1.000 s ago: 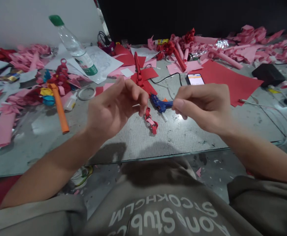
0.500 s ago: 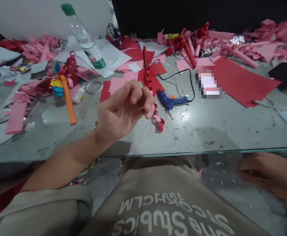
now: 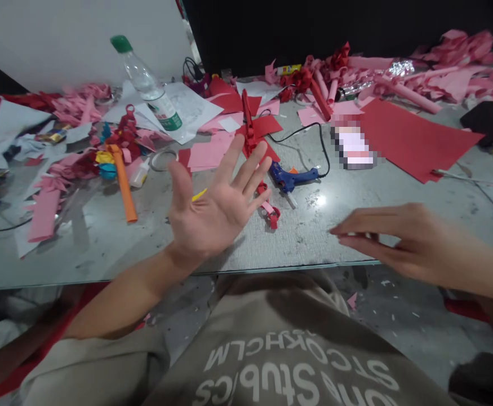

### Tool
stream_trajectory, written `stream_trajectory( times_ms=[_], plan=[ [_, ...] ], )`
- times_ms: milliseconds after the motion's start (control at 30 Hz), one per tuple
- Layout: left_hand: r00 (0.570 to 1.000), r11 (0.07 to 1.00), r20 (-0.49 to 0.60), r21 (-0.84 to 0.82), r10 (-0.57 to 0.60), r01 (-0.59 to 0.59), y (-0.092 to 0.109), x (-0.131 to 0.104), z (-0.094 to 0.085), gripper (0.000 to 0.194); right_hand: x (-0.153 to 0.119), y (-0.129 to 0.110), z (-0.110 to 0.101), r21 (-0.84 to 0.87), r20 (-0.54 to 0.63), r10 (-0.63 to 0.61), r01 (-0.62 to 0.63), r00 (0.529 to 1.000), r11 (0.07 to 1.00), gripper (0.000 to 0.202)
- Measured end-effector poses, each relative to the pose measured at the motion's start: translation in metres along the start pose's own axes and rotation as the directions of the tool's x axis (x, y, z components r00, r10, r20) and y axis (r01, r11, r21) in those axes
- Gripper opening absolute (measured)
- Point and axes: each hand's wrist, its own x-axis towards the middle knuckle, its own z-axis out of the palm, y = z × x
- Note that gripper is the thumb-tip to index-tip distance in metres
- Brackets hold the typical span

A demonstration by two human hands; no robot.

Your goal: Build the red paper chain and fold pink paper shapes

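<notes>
My left hand (image 3: 212,211) is raised over the table with its palm up and fingers spread, holding nothing. Behind it, a red and pink paper chain (image 3: 271,211) lies on the table, partly covered by the fingers. A small yellow piece (image 3: 199,195) peeks out beside the thumb. Just right of the fingertips rests a blue glue gun (image 3: 292,177) with a black cord. Over the table's front edge, my right hand (image 3: 415,242) has its thumb and fingers drawn together in a pinch; anything between the tips is too small to make out.
A green-capped bottle (image 3: 161,107) stands tilted in view at the back left. An orange paper roll (image 3: 123,186) and a pink roll (image 3: 45,214) lie left. A phone with a blurred screen (image 3: 354,146) lies beside red sheets (image 3: 419,135). Pink paper scraps (image 3: 461,73) heap along the back.
My left hand has gone from curled fingers to a spread, upturned palm. My right hand has come up from below the table edge and moved left, over the table.
</notes>
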Motion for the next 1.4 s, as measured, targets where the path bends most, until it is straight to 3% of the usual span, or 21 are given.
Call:
stream_trajectory(
  times_ms=[67, 167, 300, 367, 433, 633, 833, 933, 1000, 1067, 1167, 1233, 1333, 1400],
  plan=[
    [0.999, 0.999, 0.044, 0.046, 0.025, -0.027, -0.002, -0.002, -0.001, 0.089, 0.021, -0.003, 0.01, 0.006, 0.007, -0.086, 0.086, 0.996, 0.996, 0.017],
    [0.99, 0.91, 0.092, 0.392, 0.11, -0.137, -0.006, -0.004, -0.008, 0.087, 0.044, -0.006, 0.023, 0.017, -0.094, -0.174, 0.176, 0.98, 0.984, 0.017],
    [0.976, 0.563, 0.179, 0.797, 0.122, -0.216, -0.016, -0.005, -0.02, 0.067, 0.06, -0.012, 0.031, 0.092, -0.249, -0.101, 0.128, 0.963, 0.988, 0.014],
    [0.96, 0.377, 0.258, 0.883, 0.105, -0.279, -0.021, -0.007, -0.024, 0.068, 0.063, -0.014, 0.032, 0.129, -0.279, -0.062, 0.101, 0.958, 0.986, 0.014],
    [0.942, 0.277, 0.321, 0.9, 0.099, -0.336, -0.025, -0.009, -0.025, 0.071, 0.063, -0.014, 0.032, 0.14, -0.295, -0.052, 0.097, 0.954, 0.985, 0.013],
    [0.935, 0.323, 0.341, 0.877, 0.102, -0.355, -0.025, -0.008, -0.02, 0.074, 0.066, -0.013, 0.035, 0.165, -0.248, -0.049, 0.092, 0.967, 0.982, 0.016],
    [0.934, 0.311, 0.349, 0.881, 0.078, -0.355, -0.028, -0.008, -0.016, 0.063, 0.069, -0.011, 0.04, 0.318, -0.209, 0.021, 0.048, 0.978, 0.947, 0.016],
    [0.938, 0.325, 0.333, 0.88, 0.093, -0.345, -0.013, -0.004, -0.022, 0.063, 0.072, -0.006, 0.041, 0.348, -0.202, 0.041, 0.033, 0.978, 0.937, 0.02],
    [0.955, 0.294, 0.238, 0.913, 0.18, -0.283, 0.01, 0.0, -0.033, 0.069, 0.076, 0.001, 0.042, 0.326, -0.203, 0.036, 0.033, 0.979, 0.945, 0.024],
    [0.938, 0.248, 0.06, 0.957, 0.34, -0.151, 0.036, 0.005, -0.048, 0.074, 0.081, 0.011, 0.042, 0.301, -0.196, 0.037, 0.025, 0.98, 0.953, 0.026],
    [0.889, 0.302, -0.126, 0.953, 0.441, -0.014, 0.06, 0.008, -0.067, 0.041, 0.088, 0.025, 0.045, 0.273, -0.166, 0.054, -0.007, 0.985, 0.962, 0.023],
    [0.925, 0.311, -0.122, 0.95, 0.36, 0.004, 0.056, 0.008, -0.072, 0.033, 0.091, 0.03, 0.049, 0.229, -0.128, 0.04, -0.009, 0.991, 0.973, 0.021],
    [0.995, 0.181, 0.062, 0.981, 0.074, -0.075, 0.029, 0.005, -0.07, 0.035, 0.091, 0.028, 0.06, 0.143, -0.004, -0.064, 0.064, 0.998, 0.988, 0.019],
    [0.97, 0.111, 0.204, 0.975, -0.132, -0.191, 0.006, 0.004, -0.063, 0.038, 0.091, 0.024, 0.067, 0.191, 0.048, -0.092, 0.081, 0.995, 0.978, 0.024]
  ],
)
